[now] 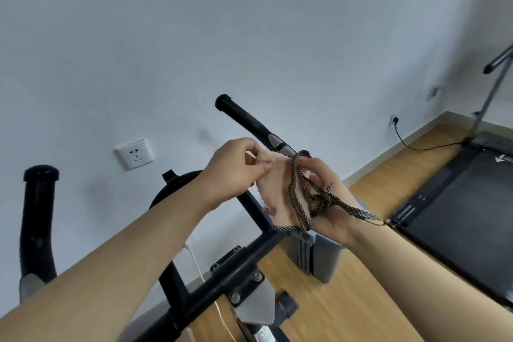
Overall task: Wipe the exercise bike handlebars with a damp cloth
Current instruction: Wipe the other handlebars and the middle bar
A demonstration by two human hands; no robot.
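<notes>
A pale pink cloth [273,189] hangs between both hands just below the right handlebar [249,122], a black padded bar that slants up to the left. My left hand [236,166] pinches the cloth's upper edge with fingertips. My right hand [330,200] holds the cloth from the other side, with a black-and-white patterned cord [298,200] looped around its fingers and wrist. The left handlebar [39,216] stands upright at the far left, untouched. The black crossbar [222,280] joins both bars lower down.
A white wall with a socket [135,154] stands close behind the bike. A grey bin [322,255] sits on the wooden floor under my right wrist. A black treadmill [458,203] lies to the right, with a cable running to a wall plug [395,120].
</notes>
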